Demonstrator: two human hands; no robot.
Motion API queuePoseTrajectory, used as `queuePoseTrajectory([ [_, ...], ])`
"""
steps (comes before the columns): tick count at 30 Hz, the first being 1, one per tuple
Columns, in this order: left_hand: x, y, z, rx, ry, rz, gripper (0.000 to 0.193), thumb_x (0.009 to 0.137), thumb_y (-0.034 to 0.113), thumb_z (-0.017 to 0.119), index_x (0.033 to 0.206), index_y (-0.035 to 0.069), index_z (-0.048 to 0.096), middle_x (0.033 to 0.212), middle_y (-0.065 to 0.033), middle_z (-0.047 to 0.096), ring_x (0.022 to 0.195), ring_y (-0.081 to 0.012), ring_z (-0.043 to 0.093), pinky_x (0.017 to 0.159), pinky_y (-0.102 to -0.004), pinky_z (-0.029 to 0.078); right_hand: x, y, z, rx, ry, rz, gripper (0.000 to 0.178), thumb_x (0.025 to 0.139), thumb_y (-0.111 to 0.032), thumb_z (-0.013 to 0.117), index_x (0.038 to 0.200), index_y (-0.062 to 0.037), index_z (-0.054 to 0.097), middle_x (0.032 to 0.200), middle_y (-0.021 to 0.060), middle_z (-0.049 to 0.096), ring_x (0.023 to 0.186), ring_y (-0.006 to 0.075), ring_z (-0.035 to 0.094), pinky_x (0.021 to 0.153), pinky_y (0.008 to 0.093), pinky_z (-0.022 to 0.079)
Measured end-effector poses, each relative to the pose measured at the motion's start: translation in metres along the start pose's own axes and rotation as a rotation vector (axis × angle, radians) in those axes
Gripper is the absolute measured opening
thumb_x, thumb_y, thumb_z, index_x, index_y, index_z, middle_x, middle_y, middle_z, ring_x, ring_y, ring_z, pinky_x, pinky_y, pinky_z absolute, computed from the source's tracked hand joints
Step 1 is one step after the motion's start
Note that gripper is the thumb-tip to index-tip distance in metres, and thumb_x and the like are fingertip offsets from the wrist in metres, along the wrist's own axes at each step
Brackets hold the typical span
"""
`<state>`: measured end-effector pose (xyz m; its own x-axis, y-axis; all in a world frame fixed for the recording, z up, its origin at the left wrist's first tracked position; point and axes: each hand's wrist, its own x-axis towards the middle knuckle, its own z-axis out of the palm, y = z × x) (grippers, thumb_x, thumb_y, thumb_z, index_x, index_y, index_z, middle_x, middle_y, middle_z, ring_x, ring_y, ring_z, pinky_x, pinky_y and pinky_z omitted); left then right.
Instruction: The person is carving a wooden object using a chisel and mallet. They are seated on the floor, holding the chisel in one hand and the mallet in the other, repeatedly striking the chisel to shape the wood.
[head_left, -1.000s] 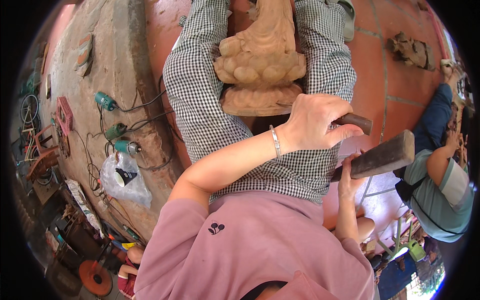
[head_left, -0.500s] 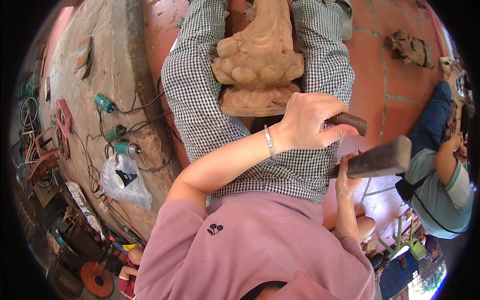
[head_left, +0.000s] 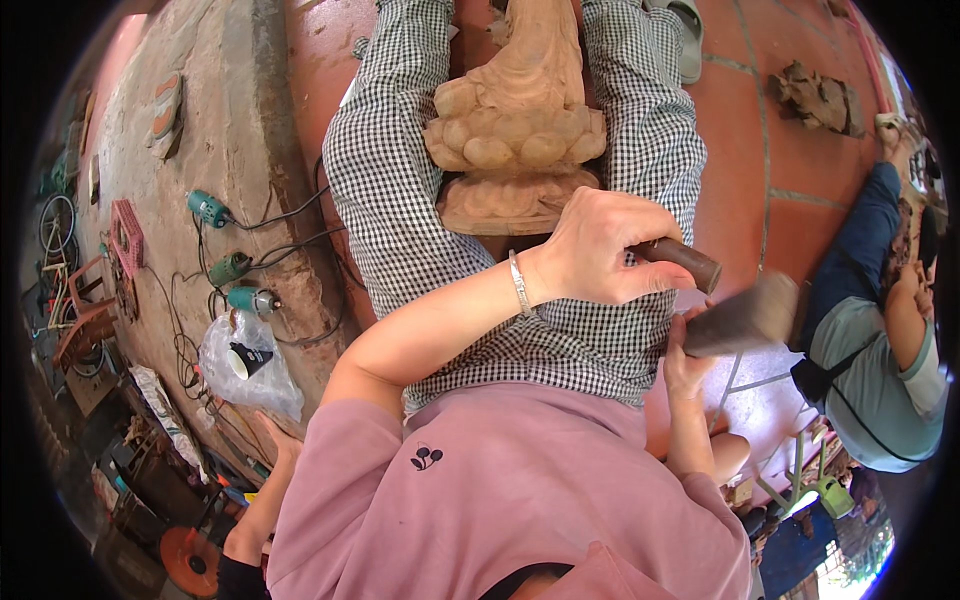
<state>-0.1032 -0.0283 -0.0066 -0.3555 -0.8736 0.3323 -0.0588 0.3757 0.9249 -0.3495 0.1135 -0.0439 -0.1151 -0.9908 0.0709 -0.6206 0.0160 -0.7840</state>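
The person's left hand (head_left: 605, 245) is closed around a brown, cylindrical wooden tool handle (head_left: 692, 264), whose blunt end sticks out to the right past the thumb. A thin pointed tip shows at the other side of the fist, right by the lower rim of a light-brown carved wooden statue (head_left: 515, 140). The statue lies between the knees of black-and-white checked trousers (head_left: 400, 150), its rounded, petalled base toward the person; what bears it is hidden. The right hand (head_left: 686, 365) grips a dark, blocky wooden mallet (head_left: 745, 315), blurred, just beside the handle's blunt end and apart from it.

To the left, a long, rough brown slab (head_left: 220, 100) carries three teal-green cylindrical power tools (head_left: 208, 208) with black cables near its right edge. Nearer the person, by that same edge, lies a clear plastic bag (head_left: 275, 390) with a black-and-white cup (head_left: 250, 358). Another person's bare forearm (head_left: 262, 505) reaches to the slab's near end.
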Motion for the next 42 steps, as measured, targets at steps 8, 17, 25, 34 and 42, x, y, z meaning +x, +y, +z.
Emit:
queuePoseTrajectory([
  [8, -0.004, -0.001, -0.003, -0.056, 0.032, 0.066, 0.044, 0.078, 0.050, 0.076, 0.076, 0.008, 0.066, 0.063, -0.0030, 0.061, 0.052, -0.0204, 0.059, 0.046, -0.0317, 0.043, 0.006, -0.009, -0.008, -0.137, -0.026, -0.076, 0.031, 0.082, 0.008, 0.066, 0.110, 0.0014, 0.054, 0.098, 0.0106, 0.058, 0.087, 0.0209, 0.058, 0.089, 0.0389, 0.049],
  [17, -0.010, -0.008, -0.014, -0.057, -0.061, 0.123, 0.045, 0.075, 0.049, 0.079, 0.078, 0.006, 0.065, 0.064, -0.0040, 0.058, 0.054, -0.0220, 0.057, 0.048, -0.0318, 0.040, 0.005, -0.012, -0.006, -0.127, -0.028, -0.122, 0.042, 0.082, 0.005, 0.067, 0.121, 0.0010, 0.051, 0.098, 0.0111, 0.061, 0.084, 0.0218, 0.061, 0.075, 0.0332, 0.050],
  [25, -0.010, 0.005, 0.000, -0.032, -0.058, 0.329, 0.045, 0.073, 0.050, 0.079, 0.075, 0.008, 0.063, 0.061, -0.0021, 0.054, 0.053, -0.0203, 0.056, 0.047, -0.0306, 0.042, -0.001, -0.006, -0.007, -0.077, -0.096, -0.256, 0.034, 0.080, 0.007, 0.067, 0.111, 0.0002, 0.055, 0.092, 0.0075, 0.058, 0.084, 0.0210, 0.057, 0.088, 0.0400, 0.048],
  [34, -0.007, 0.000, 0.001, 0.049, -0.004, 0.136, 0.045, 0.075, 0.051, 0.078, 0.075, 0.008, 0.064, 0.062, -0.0032, 0.057, 0.052, -0.0218, 0.057, 0.047, -0.0317, 0.042, 0.001, -0.027, 0.000, 0.272, 0.035, 0.045, 0.038, 0.083, 0.007, 0.066, 0.117, 0.0010, 0.051, 0.091, 0.0058, 0.054, 0.082, 0.0166, 0.054, 0.090, 0.0353, 0.045],
  [42, -0.006, -0.006, -0.010, -0.039, 0.023, 0.137, 0.047, 0.075, 0.053, 0.077, 0.073, 0.008, 0.063, 0.060, -0.0028, 0.056, 0.051, -0.0207, 0.056, 0.046, -0.0320, 0.041, 0.001, -0.013, -0.003, 0.186, -0.036, 0.019, 0.030, 0.082, 0.007, 0.068, 0.105, -0.0017, 0.052, 0.085, 0.0041, 0.053, 0.076, 0.0145, 0.053, 0.070, 0.0288, 0.046],
])
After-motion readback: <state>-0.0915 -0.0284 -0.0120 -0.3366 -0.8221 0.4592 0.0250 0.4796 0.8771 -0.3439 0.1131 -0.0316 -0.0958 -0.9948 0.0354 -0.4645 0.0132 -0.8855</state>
